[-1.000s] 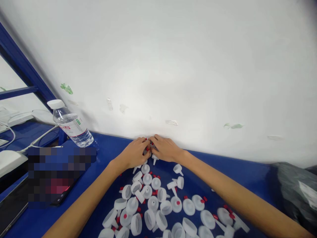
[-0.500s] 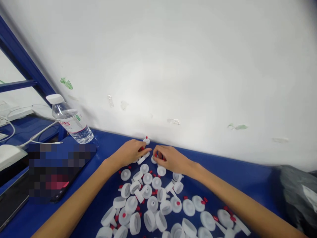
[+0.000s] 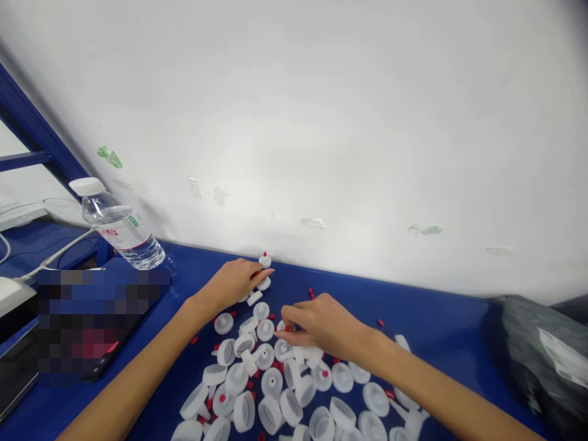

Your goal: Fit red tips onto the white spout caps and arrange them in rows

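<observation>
My left hand [image 3: 235,283] rests at the far left of a spread of white nozzle caps, its thumb and forefinger stretched apart over a white nozzle cap [image 3: 263,284]. Just beyond those fingers, near the wall, stands another nozzle cap with a red tip [image 3: 265,260]. My right hand [image 3: 319,324] is over the middle of the spread, thumb and forefinger closed around a small red tip cap [image 3: 287,329]; a white nozzle cap shows partly behind these fingers. Loose red tip caps [image 3: 311,293] lie beyond the right hand. Many more nozzle caps [image 3: 272,383] lie towards me, some upright, some tipped over.
A water bottle [image 3: 122,226] leans at the left, beside a blurred-out patch [image 3: 103,324] and a dark phone-like device [image 3: 18,373]. White cables [image 3: 64,251] run near a blue frame [image 3: 41,122]. A black plastic bag [image 3: 528,355] sits at right, against the white wall [image 3: 321,122].
My hands were together near the wall and have moved apart. My right hand has come right and towards me over the nozzle caps; my left hand drew back slightly left, uncovering a red-tipped nozzle cap.
</observation>
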{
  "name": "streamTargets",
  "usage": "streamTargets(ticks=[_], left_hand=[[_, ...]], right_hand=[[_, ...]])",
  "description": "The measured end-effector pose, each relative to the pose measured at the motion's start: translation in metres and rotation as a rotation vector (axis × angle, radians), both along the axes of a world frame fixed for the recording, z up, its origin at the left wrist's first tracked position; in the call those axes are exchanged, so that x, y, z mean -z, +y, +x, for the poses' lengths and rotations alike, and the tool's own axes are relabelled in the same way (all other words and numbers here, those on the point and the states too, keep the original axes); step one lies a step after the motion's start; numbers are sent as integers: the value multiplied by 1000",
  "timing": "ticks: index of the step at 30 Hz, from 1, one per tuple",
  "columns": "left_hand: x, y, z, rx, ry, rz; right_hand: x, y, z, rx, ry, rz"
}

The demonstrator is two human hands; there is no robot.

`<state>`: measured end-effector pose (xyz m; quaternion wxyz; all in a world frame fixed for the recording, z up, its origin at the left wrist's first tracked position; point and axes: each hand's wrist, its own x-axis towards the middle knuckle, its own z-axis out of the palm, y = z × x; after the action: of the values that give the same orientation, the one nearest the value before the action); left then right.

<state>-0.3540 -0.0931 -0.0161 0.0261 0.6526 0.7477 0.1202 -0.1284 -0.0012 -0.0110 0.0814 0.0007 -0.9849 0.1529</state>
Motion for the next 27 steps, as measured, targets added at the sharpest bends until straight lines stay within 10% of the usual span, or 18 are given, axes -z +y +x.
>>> streamTargets(ticks=[15, 27], left_hand=[[3, 1, 0, 10, -179, 30], [-5, 1, 1, -29, -218, 12]], right_hand=[[-4, -30, 24, 80, 175, 43], [-31, -33, 57, 274, -123, -25]])
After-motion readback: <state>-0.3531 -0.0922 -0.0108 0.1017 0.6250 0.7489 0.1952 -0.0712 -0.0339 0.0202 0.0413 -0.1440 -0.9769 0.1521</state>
